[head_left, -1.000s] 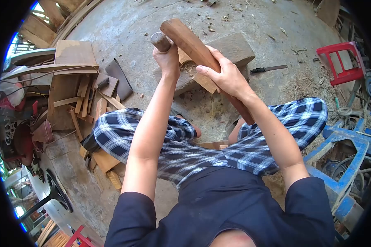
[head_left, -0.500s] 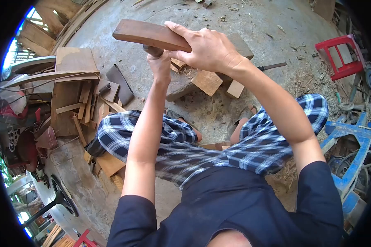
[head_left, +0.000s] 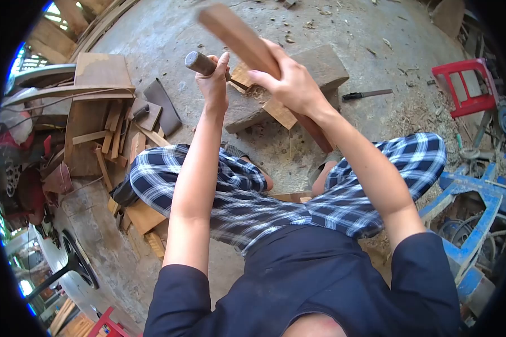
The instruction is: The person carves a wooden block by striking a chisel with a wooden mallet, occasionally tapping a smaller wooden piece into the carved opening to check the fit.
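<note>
My left hand (head_left: 212,89) is closed round a chisel (head_left: 199,63), its round, worn wooden handle tilted up and towards the far left. The blade end points at a light wood block (head_left: 281,114) lying on a thick, rough slab (head_left: 321,66). My right hand (head_left: 294,83) grips a long, squared wooden mallet (head_left: 236,36), raised just right of the chisel's handle and apart from it. The mallet's far end is slightly blurred. Part of the light block is hidden behind my right hand and the mallet.
A dark-handled saw-like blade (head_left: 367,94) lies on the floor to the right. A red plastic stool (head_left: 465,87) and a blue metal frame (head_left: 471,205) stand further right. Wood offcuts (head_left: 113,129) are piled on the left. Shavings (head_left: 419,106) litter the concrete floor.
The mallet has swung from over the chisel handle to the right and turned, uncovering the handle's end. My left hand stays near the same place, still round the chisel.
</note>
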Motion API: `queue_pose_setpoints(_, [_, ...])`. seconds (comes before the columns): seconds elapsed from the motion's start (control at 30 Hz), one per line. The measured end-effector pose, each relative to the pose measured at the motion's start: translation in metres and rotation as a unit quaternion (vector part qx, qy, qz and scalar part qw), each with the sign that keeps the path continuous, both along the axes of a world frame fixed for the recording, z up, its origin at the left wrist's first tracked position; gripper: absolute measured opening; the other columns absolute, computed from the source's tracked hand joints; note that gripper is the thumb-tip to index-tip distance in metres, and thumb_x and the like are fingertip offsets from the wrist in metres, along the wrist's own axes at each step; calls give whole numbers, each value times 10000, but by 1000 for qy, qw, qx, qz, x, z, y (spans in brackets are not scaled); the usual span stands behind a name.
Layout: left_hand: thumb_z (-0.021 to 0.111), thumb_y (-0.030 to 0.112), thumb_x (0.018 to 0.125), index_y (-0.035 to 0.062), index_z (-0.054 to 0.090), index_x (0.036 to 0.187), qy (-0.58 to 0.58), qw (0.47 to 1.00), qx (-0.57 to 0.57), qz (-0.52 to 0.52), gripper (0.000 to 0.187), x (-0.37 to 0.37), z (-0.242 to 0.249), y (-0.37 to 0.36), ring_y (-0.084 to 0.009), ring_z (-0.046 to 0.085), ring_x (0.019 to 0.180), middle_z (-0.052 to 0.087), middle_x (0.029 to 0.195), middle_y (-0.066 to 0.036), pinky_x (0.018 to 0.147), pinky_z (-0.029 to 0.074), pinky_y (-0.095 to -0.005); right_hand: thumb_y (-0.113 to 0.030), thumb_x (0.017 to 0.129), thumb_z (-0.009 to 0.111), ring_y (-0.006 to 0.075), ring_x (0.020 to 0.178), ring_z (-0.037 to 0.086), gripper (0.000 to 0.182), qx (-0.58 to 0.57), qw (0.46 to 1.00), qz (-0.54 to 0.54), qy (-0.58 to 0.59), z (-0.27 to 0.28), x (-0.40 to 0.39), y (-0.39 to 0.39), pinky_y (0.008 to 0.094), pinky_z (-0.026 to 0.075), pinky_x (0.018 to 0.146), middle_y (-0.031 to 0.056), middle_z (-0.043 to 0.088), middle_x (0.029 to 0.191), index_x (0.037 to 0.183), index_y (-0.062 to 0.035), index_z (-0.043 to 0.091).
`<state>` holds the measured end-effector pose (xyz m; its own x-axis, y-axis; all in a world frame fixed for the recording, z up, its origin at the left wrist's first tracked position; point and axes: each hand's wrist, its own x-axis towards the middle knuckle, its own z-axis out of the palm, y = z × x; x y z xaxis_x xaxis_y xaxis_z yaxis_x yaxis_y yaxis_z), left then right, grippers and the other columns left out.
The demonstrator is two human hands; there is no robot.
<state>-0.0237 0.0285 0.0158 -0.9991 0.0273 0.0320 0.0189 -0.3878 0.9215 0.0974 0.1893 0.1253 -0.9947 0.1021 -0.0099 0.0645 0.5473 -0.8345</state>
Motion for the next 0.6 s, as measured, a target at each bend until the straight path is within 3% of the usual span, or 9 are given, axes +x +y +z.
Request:
queue_pose_setpoints(0.07, [805,74,840,122,582,860,-12,999,-8,31,229,-3,4,-4,-97,597,635,608,755,22,653,515,-276,-521,845,654,365,1155,646,846,-47,997,-40,-54,-35,12,16,429,501,1004,244,639,1280,1536,-135,356])
queue_pose_setpoints(0.17, [800,51,846,123,578,871,-6,999,38,34,235,-13,-7,-13,-130,607,664,601,763,-5,645,523,-290,-531,825,670,395,1234,591,883,-14,978,-39,-205,-84,41,34,441,459,1051,258,602,1335,1540,-128,342])
queue_pose_setpoints(0.3, [807,26,822,125,572,812,-30,994,80,75,255,-14,-10,-14,-119,591,599,597,719,-1,609,526,-303,-522,821,674,411,1257,571,899,26,971,-14,-236,-126,66,34,438,459,1050,256,575,1373,1546,-118,328])
queue_pose_setpoints(0.37, [805,26,823,127,562,797,-45,988,87,115,264,-14,-11,-15,-119,587,593,597,713,-8,587,517,-289,-485,840,683,360,1083,667,848,-73,971,-60,-219,-147,67,33,441,557,870,235,623,1289,1524,-109,352])
queue_pose_setpoints(0.4, [803,26,823,128,552,782,-65,982,96,151,274,-14,-13,-13,-119,584,588,598,706,-14,566,507,-275,-485,840,683,360,1083,667,848,-75,971,-64,-216,-139,67,33,441,557,870,235,623,1289,1524,-109,352])
queue_pose_setpoints(0.47, [802,28,822,125,548,779,-76,980,82,165,276,-19,-13,-10,-118,579,581,601,709,-18,552,501,-267,-446,867,689,267,846,682,771,-233,926,-48,-292,-111,65,35,394,568,618,185,642,1147,1484,-95,388])
queue_pose_setpoints(0.5, [802,29,821,123,544,776,-91,976,68,186,278,-16,-7,-5,-118,575,575,604,712,-21,539,496,-259,-446,867,689,267,846,682,771,-235,926,-56,-289,-113,66,36,394,568,618,185,642,1147,1484,-95,388])
queue_pose_setpoints(0.57, [800,38,825,113,536,769,-130,971,51,196,280,-11,3,8,-115,573,577,608,714,-22,548,500,-265,-426,887,684,204,694,630,711,-262,921,-64,-283,-121,67,39,349,505,471,146,624,1036,1452,-90,414])
queue_pose_setpoints(0.6, [796,36,828,110,543,776,-110,976,21,184,269,-6,7,14,-113,572,577,611,715,-18,553,496,-266,-435,887,685,220,708,647,736,-257,919,-50,-294,-120,66,43,357,519,496,159,627,1061,1471,-92,396])
